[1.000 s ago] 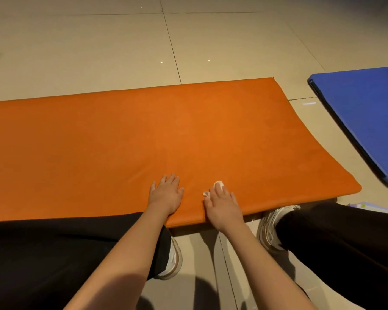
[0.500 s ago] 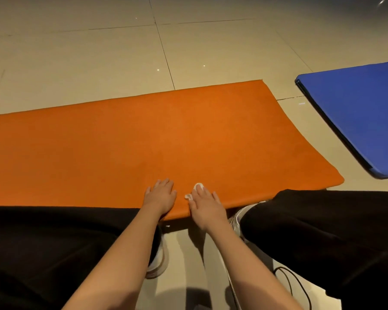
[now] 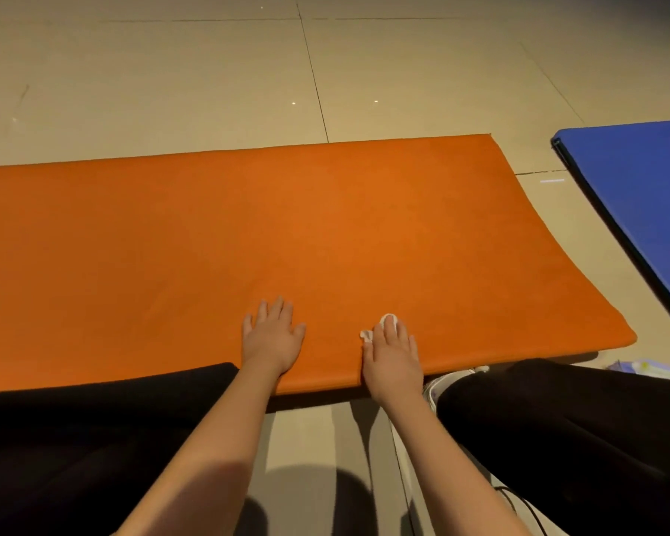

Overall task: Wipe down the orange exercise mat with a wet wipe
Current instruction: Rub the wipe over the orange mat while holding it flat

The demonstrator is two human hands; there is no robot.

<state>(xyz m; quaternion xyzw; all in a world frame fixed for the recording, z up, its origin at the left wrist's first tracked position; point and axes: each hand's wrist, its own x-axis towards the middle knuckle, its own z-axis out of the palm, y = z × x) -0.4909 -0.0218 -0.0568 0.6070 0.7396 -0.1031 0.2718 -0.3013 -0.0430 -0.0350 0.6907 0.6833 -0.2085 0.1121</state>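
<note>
Orange mat flat on tiled floor; left hand rests on its near edge, palm down, fingers spread. Right hand just beside, straight fingers pressing a white wet wipe onto the mat. Black trouser leg covers the mat's near-left edge; other leg and white shoe near right; blue mat far right, apart.

Nothing readable is showing: no text, labels, brands or numbers. The orange mat is showing a plain surface, and so is the blue mat at 3 o'clock. A pale packet at 4 o'clock, cut by the frame edge, is showing a few coloured marks, too small and blurred to read.
</note>
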